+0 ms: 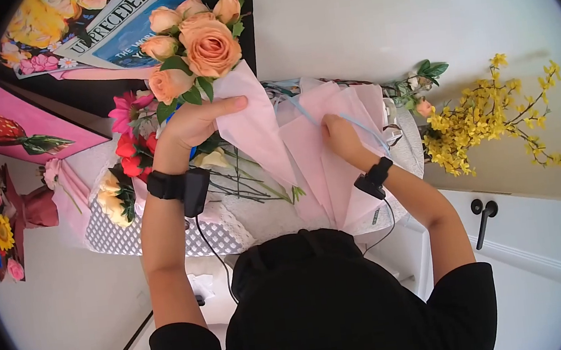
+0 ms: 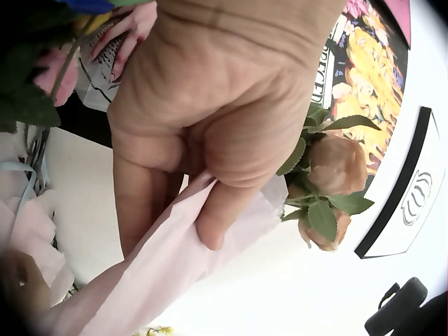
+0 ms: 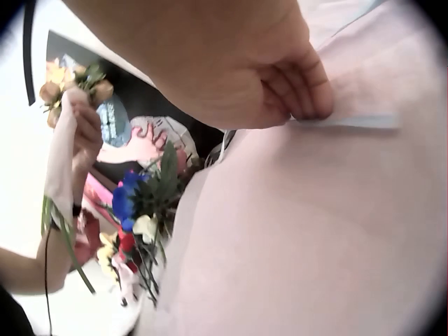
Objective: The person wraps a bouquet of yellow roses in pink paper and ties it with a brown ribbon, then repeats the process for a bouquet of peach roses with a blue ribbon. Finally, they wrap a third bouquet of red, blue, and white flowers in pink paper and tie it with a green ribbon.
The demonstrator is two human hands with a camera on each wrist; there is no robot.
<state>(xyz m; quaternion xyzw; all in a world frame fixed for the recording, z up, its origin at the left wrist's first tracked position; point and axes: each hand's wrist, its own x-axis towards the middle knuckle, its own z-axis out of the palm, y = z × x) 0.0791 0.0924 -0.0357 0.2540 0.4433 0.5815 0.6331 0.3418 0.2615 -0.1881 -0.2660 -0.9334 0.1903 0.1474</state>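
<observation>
In the head view my left hand point(image 1: 196, 121) grips a bouquet of peach roses point(image 1: 211, 44) raised at the upper middle. Pale pink wrapping paper point(image 1: 252, 113) goes round its stems, and the cut stem ends point(image 1: 297, 192) poke out below. The left wrist view shows my thumb pressing on a fold of this paper point(image 2: 210, 245). Lower and to the right, my right hand point(image 1: 344, 142) pinches a light blue ribbon point(image 3: 360, 122) between thumb and fingers. Beneath that hand lie overlapping pale pink paper sheets point(image 1: 336, 183).
Red flowers point(image 1: 129, 156), cream flowers point(image 1: 113, 196) and loose green stems point(image 1: 243, 179) lie at the left of the table. Yellow blossom branches point(image 1: 468, 135) stand at the right. Behind the bouquet is a printed board point(image 1: 109, 39); a white door with a black handle point(image 1: 485, 222) is lower right.
</observation>
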